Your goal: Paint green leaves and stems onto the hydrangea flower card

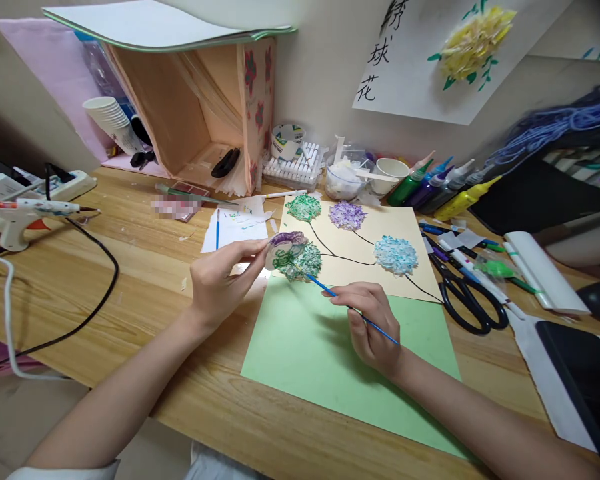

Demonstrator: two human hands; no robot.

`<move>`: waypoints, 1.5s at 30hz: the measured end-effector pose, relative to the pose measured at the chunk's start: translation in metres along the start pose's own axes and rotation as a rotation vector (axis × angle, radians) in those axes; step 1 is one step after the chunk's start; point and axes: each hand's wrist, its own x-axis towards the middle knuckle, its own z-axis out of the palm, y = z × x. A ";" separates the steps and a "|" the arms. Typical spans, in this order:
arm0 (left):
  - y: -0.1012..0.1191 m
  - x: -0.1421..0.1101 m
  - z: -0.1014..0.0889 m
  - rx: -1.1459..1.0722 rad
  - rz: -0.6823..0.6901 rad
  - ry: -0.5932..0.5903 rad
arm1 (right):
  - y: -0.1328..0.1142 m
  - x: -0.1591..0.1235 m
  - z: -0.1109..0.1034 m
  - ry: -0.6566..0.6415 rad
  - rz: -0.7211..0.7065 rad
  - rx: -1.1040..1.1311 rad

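Purple and green paint smears the small dish, which the left hand pinches at its rim between thumb and fingers, lifted and seemingly tilted over the left edge of the cream sheet. If that paint is wet, the tilt could let it drip, and with both colours sharing one dish, the bristles could pick up a muddy mix. The right hand grips the blue brush like a pen; its tip is near the dish, though I cannot tell whether it touches it or the dark green flower just behind. A slip there could dab the wrong colour on those petals. Around them, a light blue flower and thin drawn stems could smudge under a careless sleeve or wrist. Below, the green sheet would show any splash. Right of the cream sheet, scissors lie just beside its edge, where a knock could crease the paper. Farther left, the looped black cable could snag the left forearm and jolt the dish
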 end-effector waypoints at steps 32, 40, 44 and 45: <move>0.003 0.002 0.009 -0.175 -0.321 -0.061 | 0.006 -0.002 0.003 0.077 0.213 0.247; 0.001 0.002 0.009 -0.116 -0.265 -0.068 | 0.008 0.000 -0.002 -0.016 -0.033 0.005; 0.001 0.000 0.009 -0.093 -0.213 -0.080 | 0.005 0.002 -0.002 -0.061 -0.085 -0.012; 0.000 0.000 0.008 -0.083 -0.199 -0.081 | 0.004 0.002 -0.002 -0.058 -0.084 -0.006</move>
